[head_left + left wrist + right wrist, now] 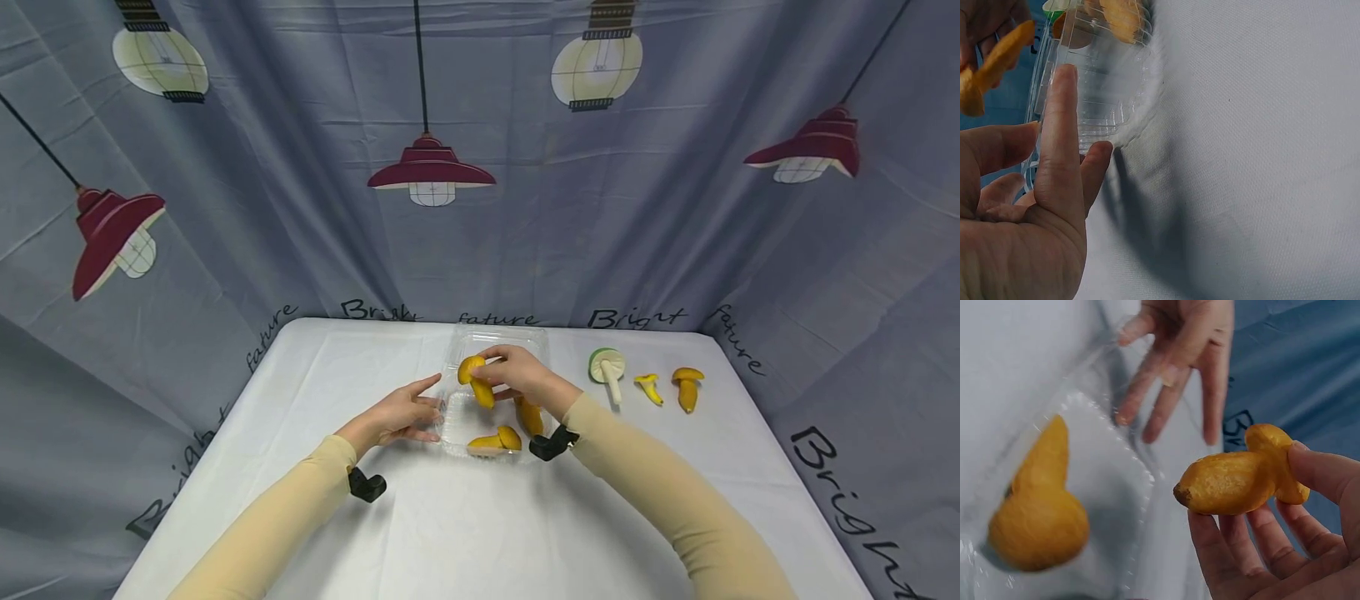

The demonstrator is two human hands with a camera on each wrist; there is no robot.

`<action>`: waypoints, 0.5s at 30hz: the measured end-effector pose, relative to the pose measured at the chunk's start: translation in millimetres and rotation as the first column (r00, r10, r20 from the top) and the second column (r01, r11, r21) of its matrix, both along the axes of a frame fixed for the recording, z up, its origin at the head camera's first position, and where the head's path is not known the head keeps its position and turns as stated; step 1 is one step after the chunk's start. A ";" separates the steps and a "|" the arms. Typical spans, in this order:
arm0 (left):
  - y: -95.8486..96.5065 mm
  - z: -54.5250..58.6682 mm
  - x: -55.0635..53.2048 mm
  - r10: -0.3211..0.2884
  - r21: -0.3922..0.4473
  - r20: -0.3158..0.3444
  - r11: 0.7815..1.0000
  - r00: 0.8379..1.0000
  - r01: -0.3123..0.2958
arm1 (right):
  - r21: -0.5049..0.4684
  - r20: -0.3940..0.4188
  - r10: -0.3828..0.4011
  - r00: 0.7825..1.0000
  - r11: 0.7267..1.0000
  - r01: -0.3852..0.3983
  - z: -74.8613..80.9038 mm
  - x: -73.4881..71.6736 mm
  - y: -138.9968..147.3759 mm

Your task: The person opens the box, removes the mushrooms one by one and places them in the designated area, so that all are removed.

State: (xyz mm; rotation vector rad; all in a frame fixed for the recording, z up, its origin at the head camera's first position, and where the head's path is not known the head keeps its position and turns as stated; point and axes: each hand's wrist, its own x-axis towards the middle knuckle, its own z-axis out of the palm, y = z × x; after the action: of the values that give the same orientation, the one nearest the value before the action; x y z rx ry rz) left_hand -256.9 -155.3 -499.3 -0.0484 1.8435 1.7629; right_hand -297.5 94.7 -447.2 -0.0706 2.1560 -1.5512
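Note:
A yellow mushroom (1229, 481) is pinched between the thumb and fingers of my right hand (521, 372), held over the clear plastic container (455, 427). My left hand (405, 414) has its fingers spread, with the fingertips right at the container's left side. Inside the container lies one yellow mushroom (497, 441) near the front. Another yellow mushroom (529, 417) lies at the right side, partly hidden by my right hand and wrist. The container's clear lid (498, 335) is folded back behind it.
To the right on the white table (450, 533) lie a green-capped mushroom (607, 367), a small yellow mushroom (648, 387) and a larger orange-brown mushroom (687, 388). A grey printed curtain (555, 250) hangs along the table's back edge.

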 end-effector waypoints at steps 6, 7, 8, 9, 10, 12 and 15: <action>0.3 -0.3 -0.7 0.007 0.010 0.002 1.000 1.000 -0.007 | -0.038 -0.005 -0.027 1.000 0.999 0.027 15.6 -2.3 23.4; 0.3 -0.1 -0.6 0.009 0.011 0.002 1.000 1.000 -0.009 | -0.046 -0.005 -0.030 1.000 0.999 0.030 17.9 -2.2 27.5; 0.4 0.2 -0.4 0.009 0.012 0.002 1.000 1.000 -0.009 | -0.052 -0.006 -0.035 0.999 0.998 0.035 19.5 -2.3 31.7; 0.4 0.5 -0.3 0.009 0.013 0.003 1.000 1.000 -0.009 | -0.054 -0.007 -0.043 0.999 0.998 0.042 21.0 -2.2 35.9; 0.4 0.6 -0.2 0.006 0.014 0.001 1.000 1.000 -0.006 | -0.053 -0.012 -0.047 0.999 0.997 0.047 22.0 -2.4 39.9; 0.2 0.8 0.0 0.000 0.019 -0.002 1.000 1.000 0.000 | -0.052 -0.016 -0.058 0.998 0.997 0.057 23.5 -2.3 47.9; -0.1 0.9 0.5 -0.003 0.023 -0.001 1.000 1.000 0.003 | -0.069 -0.012 -0.073 0.997 0.995 0.072 24.7 -1.9 58.9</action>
State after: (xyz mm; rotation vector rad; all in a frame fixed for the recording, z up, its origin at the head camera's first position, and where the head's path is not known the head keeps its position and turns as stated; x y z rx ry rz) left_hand -256.4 -155.5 -498.4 -0.0363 1.8226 1.7821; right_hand -299.4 153.5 -422.6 -0.0267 2.1383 -1.6703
